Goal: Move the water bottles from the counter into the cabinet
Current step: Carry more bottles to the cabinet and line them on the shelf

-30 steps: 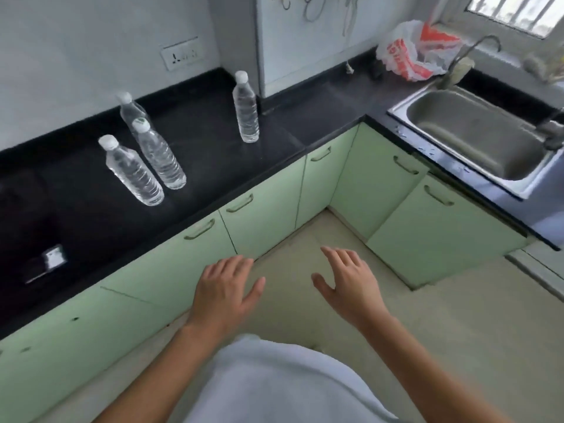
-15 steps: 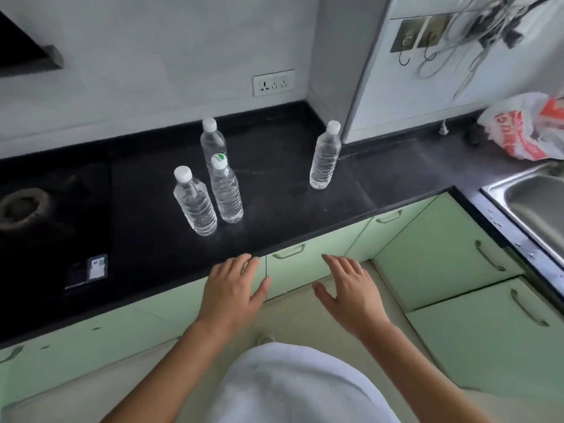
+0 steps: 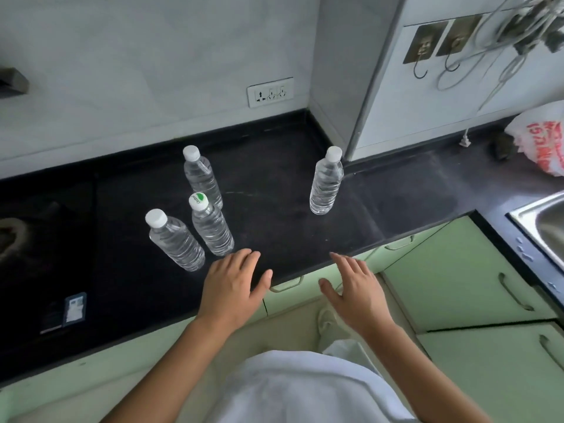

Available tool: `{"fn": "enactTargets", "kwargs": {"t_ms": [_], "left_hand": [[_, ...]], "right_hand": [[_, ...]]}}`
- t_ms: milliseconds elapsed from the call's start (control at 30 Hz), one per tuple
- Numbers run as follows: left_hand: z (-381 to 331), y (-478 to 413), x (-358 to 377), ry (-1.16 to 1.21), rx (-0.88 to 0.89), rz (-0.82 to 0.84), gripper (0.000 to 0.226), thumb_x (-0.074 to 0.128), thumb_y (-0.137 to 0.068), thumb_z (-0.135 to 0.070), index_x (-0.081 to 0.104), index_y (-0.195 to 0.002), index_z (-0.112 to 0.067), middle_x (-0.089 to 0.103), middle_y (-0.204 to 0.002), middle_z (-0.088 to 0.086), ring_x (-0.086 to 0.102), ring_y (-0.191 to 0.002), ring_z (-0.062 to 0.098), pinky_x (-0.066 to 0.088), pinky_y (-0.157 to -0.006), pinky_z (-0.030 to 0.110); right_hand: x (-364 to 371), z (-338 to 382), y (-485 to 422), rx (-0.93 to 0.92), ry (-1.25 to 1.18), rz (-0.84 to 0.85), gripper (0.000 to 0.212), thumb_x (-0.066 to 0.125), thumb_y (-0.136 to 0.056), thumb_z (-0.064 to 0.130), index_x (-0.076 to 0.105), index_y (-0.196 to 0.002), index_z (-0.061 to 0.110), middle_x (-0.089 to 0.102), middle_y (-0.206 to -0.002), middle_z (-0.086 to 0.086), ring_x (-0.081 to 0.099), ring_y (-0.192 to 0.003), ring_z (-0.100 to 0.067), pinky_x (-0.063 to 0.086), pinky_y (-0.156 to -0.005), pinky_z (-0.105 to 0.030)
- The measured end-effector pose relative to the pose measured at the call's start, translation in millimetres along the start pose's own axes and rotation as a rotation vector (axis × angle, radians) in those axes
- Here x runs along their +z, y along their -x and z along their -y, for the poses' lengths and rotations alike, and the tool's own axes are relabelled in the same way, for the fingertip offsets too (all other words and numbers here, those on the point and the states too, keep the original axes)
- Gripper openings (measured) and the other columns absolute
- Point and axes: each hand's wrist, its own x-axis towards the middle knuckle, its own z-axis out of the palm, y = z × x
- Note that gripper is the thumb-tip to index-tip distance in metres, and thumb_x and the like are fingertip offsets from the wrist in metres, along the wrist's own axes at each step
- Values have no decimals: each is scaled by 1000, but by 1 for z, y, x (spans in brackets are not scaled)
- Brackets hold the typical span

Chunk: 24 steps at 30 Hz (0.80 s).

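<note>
Several clear water bottles with white caps stand upright on the black counter [image 3: 274, 209]. A cluster of three is left of centre: the front-left bottle [image 3: 177, 242], the green-marked-cap bottle [image 3: 212, 228] and the rear bottle [image 3: 201, 177]. A lone bottle [image 3: 326, 184] stands to the right. My left hand [image 3: 233, 286] hovers over the counter's front edge, fingers spread, just in front of the green-capped bottle, holding nothing. My right hand [image 3: 355, 293] is spread over the green cabinet doors [image 3: 451, 276], empty. All cabinet doors look closed.
A steel sink [image 3: 543, 227] is at the right, a red-printed plastic bag [image 3: 540, 141] behind it. A gas stove burner [image 3: 12, 239] sits far left, a small dark packet [image 3: 65, 311] near the counter's front. Wall socket [image 3: 270, 91] and hooks with cables [image 3: 488, 47] hang above.
The view has turned left and closer to the counter; the bottles now sit nearer centre. Both hands have advanced toward the counter edge, the left now over it near the bottles.
</note>
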Motion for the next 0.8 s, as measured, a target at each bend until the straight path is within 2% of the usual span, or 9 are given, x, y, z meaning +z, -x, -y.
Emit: {"fn": "enactTargets", "kwargs": {"t_ms": [167, 267, 400, 533, 700, 800], "left_hand": [[-12, -25, 4, -13, -166, 48, 54, 40, -100, -51, 66, -122, -9, 68, -121, 6, 66, -107, 28, 53, -87, 43], [-20, -36, 6, 47, -330, 60, 55, 38, -100, -52, 65, -124, -11, 69, -123, 5, 66, -109, 26, 53, -89, 42], [-28, -38, 9, 195, -604, -34, 48, 42, -101, -52, 63, -128, -19, 68, -122, -4, 64, -109, 16, 52, -88, 36], [-40, -41, 10, 286, -801, -121, 33, 50, -102, -41, 60, -129, -26, 65, -118, -12, 60, -109, 8, 46, -87, 29], [-48, -48, 14, 372, -960, -233, 27, 51, -102, -42, 59, -126, -31, 64, -117, -18, 60, -111, 6, 51, -95, 37], [-52, -51, 18, 428, -1042, -339, 27, 55, -100, -44, 58, -126, -35, 62, -119, -20, 60, -112, 4, 52, -97, 40]], "right_hand": [[-10, -25, -70, 22, -150, 46, 59, 62, -93, 45, 51, -144, 17, 59, -137, 3, 49, -128, -21, 45, -101, -36], [-19, -41, -117, 75, -252, 40, 55, 64, -92, 45, 53, -140, 21, 60, -135, 6, 51, -125, -18, 44, -95, -33], [-24, -56, -169, 104, -455, 89, 53, 71, -85, 48, 52, -131, 32, 58, -120, 21, 57, -116, -9, 44, -87, -29], [-20, -64, -204, 86, -585, 142, 63, 78, -77, 48, 49, -131, 36, 63, -123, 17, 59, -111, -5, 51, -94, -34], [-16, -67, -233, 33, -654, 231, 65, 83, -76, 39, 51, -132, 34, 66, -119, 12, 64, -103, -9, 55, -93, -37], [-12, -65, -237, 22, -671, 266, 54, 84, -75, 38, 53, -119, 40, 69, -108, 15, 67, -95, -7, 58, -89, -41]]}}
